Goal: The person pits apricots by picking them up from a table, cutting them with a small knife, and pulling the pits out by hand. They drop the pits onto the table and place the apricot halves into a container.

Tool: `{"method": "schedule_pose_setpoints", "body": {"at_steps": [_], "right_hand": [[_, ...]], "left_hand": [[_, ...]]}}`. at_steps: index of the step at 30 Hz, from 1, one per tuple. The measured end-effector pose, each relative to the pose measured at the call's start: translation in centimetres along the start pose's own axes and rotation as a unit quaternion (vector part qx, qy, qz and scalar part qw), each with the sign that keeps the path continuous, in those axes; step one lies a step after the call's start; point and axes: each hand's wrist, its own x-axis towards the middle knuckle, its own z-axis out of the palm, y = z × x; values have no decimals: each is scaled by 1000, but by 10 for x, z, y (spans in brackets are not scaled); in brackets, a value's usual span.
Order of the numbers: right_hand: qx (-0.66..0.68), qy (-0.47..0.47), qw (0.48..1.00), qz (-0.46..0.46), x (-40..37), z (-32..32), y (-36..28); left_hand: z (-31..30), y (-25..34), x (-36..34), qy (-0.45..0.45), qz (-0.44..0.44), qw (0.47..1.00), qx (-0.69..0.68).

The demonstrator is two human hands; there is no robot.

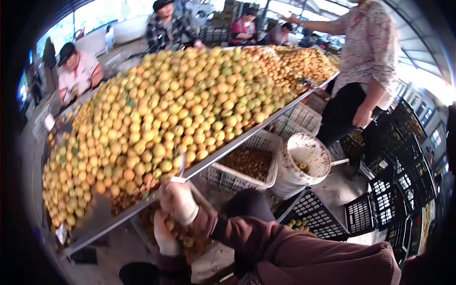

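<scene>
Yellow-orange apricots [190,102] cover the long metal-edged table [256,129] in a wide heap. My right hand [178,202], in a pale glove, is closed just over the near table edge. A thin blade-like piece [182,164] with a white part at its base rises from beside its fingers. Just below it my left hand [165,235], also pale-gloved, is curled, its fingers partly hidden; what it holds, I cannot tell. Under both hands sits a crate of orange-brown fruit pieces [192,244]. Dark fruit scraps [124,202] lie on the table near the hands.
A white crate of brown pieces [249,164] and a stained white bucket [306,159] stand to the right. Black crates [316,213] are stacked beyond. One person stands at right [365,52]; others sit across the table, one in stripes [80,69].
</scene>
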Motion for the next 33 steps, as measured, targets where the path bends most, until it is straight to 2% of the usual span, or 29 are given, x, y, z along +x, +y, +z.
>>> {"method": "schedule_pose_setpoints", "body": {"at_steps": [1,2,3,5,7,8,11,12,13,14,15,17,19,20,21,22,26,28,29,30,31,32,33], "right_hand": [[184,6,979,90,-1,6,-14],[224,45,965,128,3,4,-13],[191,59,972,121,3,4,-12],[212,25,970,113,4,3,-14],[262,29,954,144,5,3,-13],[260,29,955,138,5,5,-10],[243,31,964,106,1,10,-11],[207,17,976,69,-1,15,-13],[170,5,985,31,-5,19,-16],[133,1,991,-9,-8,26,-20],[111,15,994,-10,-10,30,-23],[92,15,995,-32,-13,35,-26],[80,12,996,-44,-15,37,-28],[71,9,996,-54,-15,38,-28],[70,8,996,-54,-16,38,-28],[66,10,995,-68,-15,39,-30],[57,15,996,-73,-15,38,-30],[61,13,996,-61,-13,37,-27],[61,12,996,-61,-15,37,-25],[60,2,997,-55,-16,37,-23],[59,-7,997,-49,-17,39,-21],[37,6,998,-54,-19,43,-20],[38,4,998,-54,-19,45,-24]], "left_hand": [[8,2,-2,50,8,997,60],[6,3,-1,84,-42,995,42],[6,5,3,108,-84,991,16],[20,13,-1,119,-61,991,-17],[11,12,-2,9,-30,997,-69],[5,1,2,20,41,999,2],[-1,4,0,3,42,999,-25],[-15,-8,6,-15,164,977,138],[-26,-19,13,-11,166,976,140],[-23,-18,15,34,318,892,319],[-20,-17,16,76,449,751,477],[-6,-7,0,78,417,760,493],[16,7,-4,108,273,900,322],[14,5,-2,109,273,900,321],[11,1,1,81,215,965,129],[9,0,3,48,149,985,-69],[9,0,1,46,138,987,-73],[9,-1,3,75,168,982,32],[4,-10,7,76,169,982,32],[-1,-20,13,108,329,905,247],[-5,-29,18,131,463,757,442],[5,-21,12,128,381,834,378],[2,-22,15,129,384,833,378]]}}
